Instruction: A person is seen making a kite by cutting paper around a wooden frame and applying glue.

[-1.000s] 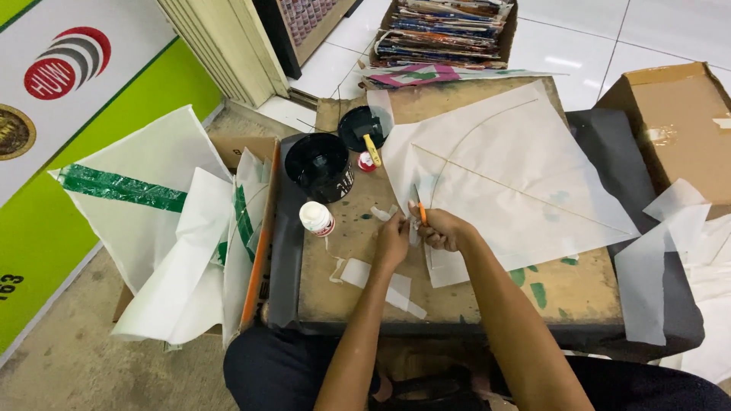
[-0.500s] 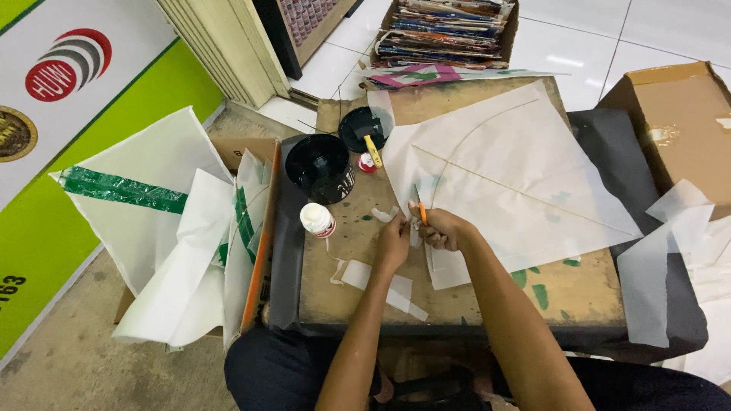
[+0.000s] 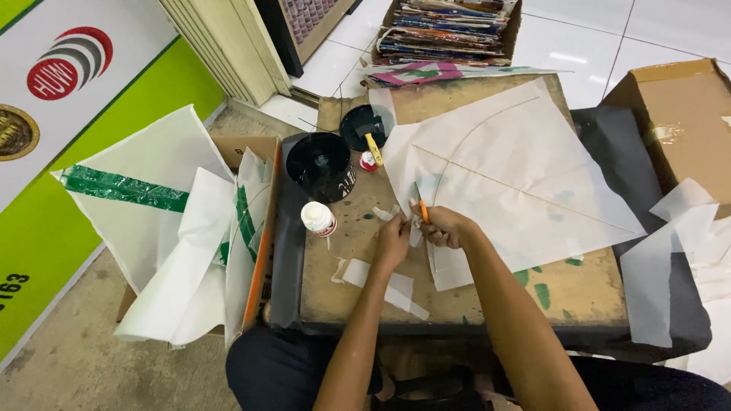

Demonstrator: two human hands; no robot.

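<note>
A low wooden bench (image 3: 579,293), its top stained with green paint, stands over a dark mat (image 3: 609,141). Beyond it the floor (image 3: 594,46) is glossy white tile catching soft reflected light; near the left it turns to bare grey concrete (image 3: 68,373). A green and white wall panel (image 3: 46,221) runs along the left. Cream slatted shutters (image 3: 221,46) lean at the top, beside a dark-framed cabinet (image 3: 293,27). A brown cardboard box (image 3: 678,114) sits at right.

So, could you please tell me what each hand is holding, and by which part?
Right hand: orange-handled cutter, by its handle. Left hand: a paper strip, pinched at its edge.
</note>
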